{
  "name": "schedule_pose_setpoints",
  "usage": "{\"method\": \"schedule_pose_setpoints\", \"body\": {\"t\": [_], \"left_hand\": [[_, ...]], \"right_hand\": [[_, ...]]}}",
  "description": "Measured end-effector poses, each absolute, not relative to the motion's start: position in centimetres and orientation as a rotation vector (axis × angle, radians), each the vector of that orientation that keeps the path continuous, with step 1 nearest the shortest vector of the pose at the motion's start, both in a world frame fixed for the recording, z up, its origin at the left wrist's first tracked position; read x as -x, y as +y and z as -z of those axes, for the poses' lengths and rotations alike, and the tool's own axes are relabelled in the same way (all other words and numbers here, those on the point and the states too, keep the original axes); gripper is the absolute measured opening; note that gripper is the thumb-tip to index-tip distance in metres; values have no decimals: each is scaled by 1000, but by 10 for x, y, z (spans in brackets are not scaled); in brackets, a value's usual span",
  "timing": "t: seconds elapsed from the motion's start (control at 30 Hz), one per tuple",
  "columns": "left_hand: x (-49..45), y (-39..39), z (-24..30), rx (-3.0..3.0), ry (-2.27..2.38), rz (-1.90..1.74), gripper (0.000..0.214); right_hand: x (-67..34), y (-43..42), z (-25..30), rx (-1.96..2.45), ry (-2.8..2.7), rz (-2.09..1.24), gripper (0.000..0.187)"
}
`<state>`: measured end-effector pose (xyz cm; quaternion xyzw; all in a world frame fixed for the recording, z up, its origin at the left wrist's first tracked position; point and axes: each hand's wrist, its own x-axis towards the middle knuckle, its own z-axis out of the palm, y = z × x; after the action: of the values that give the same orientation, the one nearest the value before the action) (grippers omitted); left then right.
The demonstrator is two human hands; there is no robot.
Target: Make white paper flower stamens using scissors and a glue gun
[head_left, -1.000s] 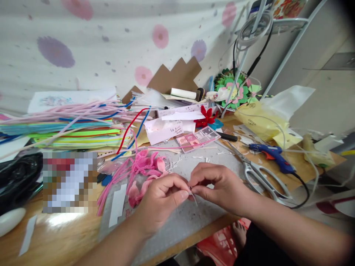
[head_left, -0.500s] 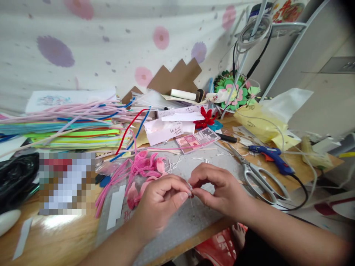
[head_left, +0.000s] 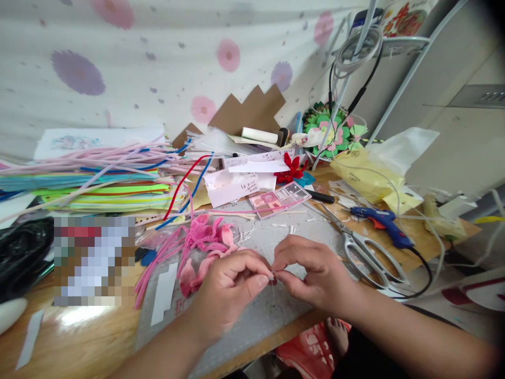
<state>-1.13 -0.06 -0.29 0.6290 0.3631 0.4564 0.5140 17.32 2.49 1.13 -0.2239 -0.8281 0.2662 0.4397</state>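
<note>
My left hand (head_left: 235, 287) and my right hand (head_left: 311, 271) meet fingertip to fingertip above a grey cutting mat (head_left: 292, 326). Both are closed in a pinch on a thin white strand (head_left: 273, 287), whose end hangs below the fingertips. Most of the strand is hidden by the fingers. Just beyond my left hand lie pink fuzzy petals and stems (head_left: 207, 237), bent from pipe cleaners. Short white strands (head_left: 246, 231) are scattered behind the hands. A white paper strip (head_left: 164, 295) rests on the mat, left of my left hand.
Scissors (head_left: 365, 252) and a blue glue gun (head_left: 384, 223) with its cable lie to the right. Bundles of coloured pipe cleaners (head_left: 102, 195) fill the left back. A pink palette-like case (head_left: 280, 200), a red flower (head_left: 291, 168) and a yellow bag (head_left: 363, 173) stand further back.
My fingertips have shifted slightly and press closer together around the strand, with less of it showing above them. The view has moved a little; the things on the table stay put.
</note>
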Motion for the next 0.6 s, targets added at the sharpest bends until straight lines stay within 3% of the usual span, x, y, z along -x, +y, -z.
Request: {"method": "schedule_pose_setpoints", "body": {"t": [0.43, 0.6], "left_hand": [[10, -2, 2, -1542, 907, -1078, 11], [12, 0, 5, -1503, 865, -1134, 11]], "right_hand": [[-167, 20, -6, 578, -1995, -642, 17], [-174, 24, -6, 579, -1988, -821, 6]]}}
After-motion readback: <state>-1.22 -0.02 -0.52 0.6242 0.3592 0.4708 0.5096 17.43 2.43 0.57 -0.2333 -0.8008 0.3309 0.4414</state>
